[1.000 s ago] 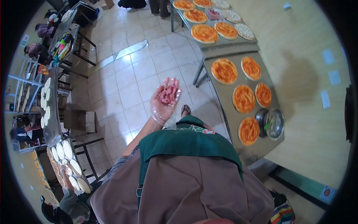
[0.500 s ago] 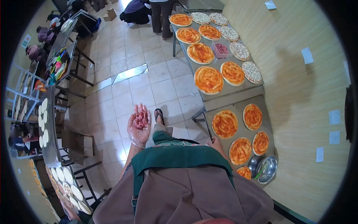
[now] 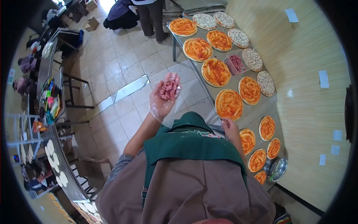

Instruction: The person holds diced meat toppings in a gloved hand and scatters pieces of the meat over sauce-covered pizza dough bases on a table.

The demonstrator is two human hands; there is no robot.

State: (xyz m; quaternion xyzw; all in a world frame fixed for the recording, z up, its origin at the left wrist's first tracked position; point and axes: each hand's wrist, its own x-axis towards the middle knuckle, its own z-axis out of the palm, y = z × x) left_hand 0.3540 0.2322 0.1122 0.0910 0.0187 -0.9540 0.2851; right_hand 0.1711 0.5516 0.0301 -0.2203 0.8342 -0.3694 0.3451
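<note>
My left hand point(image 3: 161, 103), in a clear plastic glove, is held palm up over the floor in front of my apron. A heap of pink chopped meat point(image 3: 169, 90) lies in its palm. My right hand point(image 3: 230, 128) is bare, its fingers curled together beside the table's near edge, with nothing visible in them. Just beyond it lies a sauce-covered pizza base point(image 3: 228, 104), and another sauced base point(image 3: 247, 140) is partly hidden behind my forearm. A clear plastic tub point(image 3: 237, 62) of the same chopped meat stands farther up among the pizzas.
Several cheese-topped pizzas point(image 3: 251, 59) line the wall side of the table. A metal bowl point(image 3: 279, 170) stands at its near end. At left, a long table holds pale dough rounds point(image 3: 53, 158). Two people point(image 3: 149, 18) are at the far end, one crouching.
My left hand has risen and moved forward and right with the chopped meat. My right hand has moved forward along the table edge. My view has shifted, and I am farther along the table.
</note>
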